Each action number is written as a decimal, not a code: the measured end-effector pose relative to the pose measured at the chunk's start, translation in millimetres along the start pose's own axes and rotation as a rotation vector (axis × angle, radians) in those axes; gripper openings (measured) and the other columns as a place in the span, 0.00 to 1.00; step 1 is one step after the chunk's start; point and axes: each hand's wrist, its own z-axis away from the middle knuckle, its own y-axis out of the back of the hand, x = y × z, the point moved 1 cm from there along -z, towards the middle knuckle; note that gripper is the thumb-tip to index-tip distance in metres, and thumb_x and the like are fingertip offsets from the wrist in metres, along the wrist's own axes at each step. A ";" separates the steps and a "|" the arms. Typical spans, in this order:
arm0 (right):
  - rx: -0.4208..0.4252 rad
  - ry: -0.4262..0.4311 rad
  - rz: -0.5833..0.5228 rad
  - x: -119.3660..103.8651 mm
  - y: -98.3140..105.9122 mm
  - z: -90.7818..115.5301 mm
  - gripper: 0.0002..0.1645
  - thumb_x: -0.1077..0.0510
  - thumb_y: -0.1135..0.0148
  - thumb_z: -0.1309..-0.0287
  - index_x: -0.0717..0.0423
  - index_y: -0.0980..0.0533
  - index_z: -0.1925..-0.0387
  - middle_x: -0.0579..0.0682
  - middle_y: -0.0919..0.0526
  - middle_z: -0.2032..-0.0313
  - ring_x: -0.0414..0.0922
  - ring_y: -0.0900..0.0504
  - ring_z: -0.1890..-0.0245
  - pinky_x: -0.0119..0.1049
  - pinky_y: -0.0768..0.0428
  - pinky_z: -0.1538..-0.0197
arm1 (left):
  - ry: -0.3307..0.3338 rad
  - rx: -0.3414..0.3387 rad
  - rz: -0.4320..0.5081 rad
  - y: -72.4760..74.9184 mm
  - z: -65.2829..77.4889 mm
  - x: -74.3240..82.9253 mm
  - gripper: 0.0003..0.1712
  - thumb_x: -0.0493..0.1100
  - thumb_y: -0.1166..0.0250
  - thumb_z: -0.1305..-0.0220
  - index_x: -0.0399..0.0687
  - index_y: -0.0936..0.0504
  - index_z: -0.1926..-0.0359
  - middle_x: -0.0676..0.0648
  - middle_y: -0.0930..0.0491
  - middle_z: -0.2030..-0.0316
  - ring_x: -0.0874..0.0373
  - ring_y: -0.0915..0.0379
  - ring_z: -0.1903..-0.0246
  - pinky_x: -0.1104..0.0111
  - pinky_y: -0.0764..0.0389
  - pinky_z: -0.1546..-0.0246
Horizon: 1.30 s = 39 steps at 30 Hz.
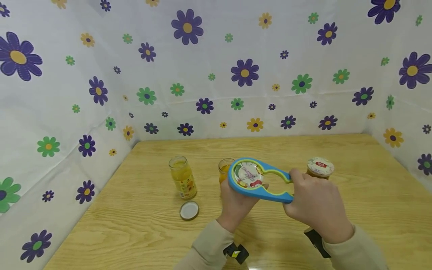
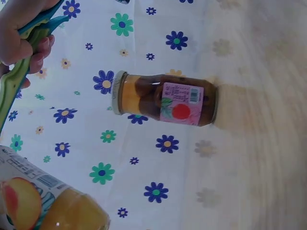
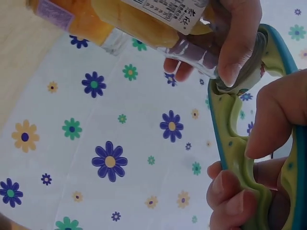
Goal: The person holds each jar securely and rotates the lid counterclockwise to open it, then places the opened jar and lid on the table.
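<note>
A person in light sleeves works at a wood-grain counter, both hands meeting at a blue-and-yellow jar opener, the landmark for every place given here. The right hand is at the opener's right end, its grip clenched around the two handles. The left hand is beneath the opener's rounded left end, its grip grasping a glass jar with a peach pictured on its label. That jar hangs below the opener, raised above the counter and tilted, and its printed lid sits inside the opener's larger ring, facing the wearer. Well to the left of the opener stands a lidless jar of yellow fruit; nearer the wearer than that jar, also left of the opener, a loose lid lies flat, a pale disc with a darker rim. Just behind the opener's left end, partly hidden, stands another lidless jar with orange contents. Right of the opener, beyond the right hand, a capped jar with a pink label stands upright, dark fruit inside. Behind the opener, past the counter, hangs white cloth patterned with purple, green and yellow flowers.
</note>
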 end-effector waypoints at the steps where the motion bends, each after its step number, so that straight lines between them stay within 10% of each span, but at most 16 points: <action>1: 0.000 0.003 0.006 -1.3 0.9 -1.1 0.14 0.60 0.50 0.81 0.60 0.32 0.80 0.40 0.47 0.92 0.35 0.51 0.94 0.28 0.52 0.91 | -0.065 0.021 -0.154 1.0 -0.9 1.1 0.29 0.39 0.29 0.57 0.35 0.30 0.53 0.42 0.23 0.60 0.59 0.28 0.58 0.70 0.26 0.58; 6: -0.014 0.007 0.017 -3.9 3.0 -2.1 0.13 0.60 0.49 0.81 0.60 0.32 0.81 0.40 0.47 0.92 0.36 0.51 0.93 0.28 0.51 0.91 | -0.217 0.102 -0.462 4.3 -0.8 0.3 0.30 0.36 0.26 0.65 0.38 0.27 0.56 0.45 0.21 0.66 0.58 0.24 0.63 0.69 0.23 0.64; 13: -0.040 0.005 -0.006 -3.2 0.0 2.7 0.13 0.60 0.45 0.81 0.59 0.32 0.81 0.39 0.47 0.92 0.34 0.51 0.94 0.27 0.51 0.91 | -0.128 0.053 -0.481 4.2 -0.2 1.2 0.26 0.36 0.29 0.64 0.38 0.26 0.59 0.47 0.21 0.66 0.57 0.25 0.63 0.70 0.24 0.64; 39: -0.070 0.087 0.021 -0.9 3.4 2.1 0.15 0.59 0.41 0.79 0.61 0.32 0.81 0.40 0.46 0.92 0.34 0.50 0.93 0.26 0.49 0.91 | -0.176 0.029 -0.625 4.7 -2.4 4.5 0.24 0.41 0.29 0.66 0.44 0.23 0.61 0.51 0.20 0.70 0.64 0.24 0.66 0.76 0.25 0.67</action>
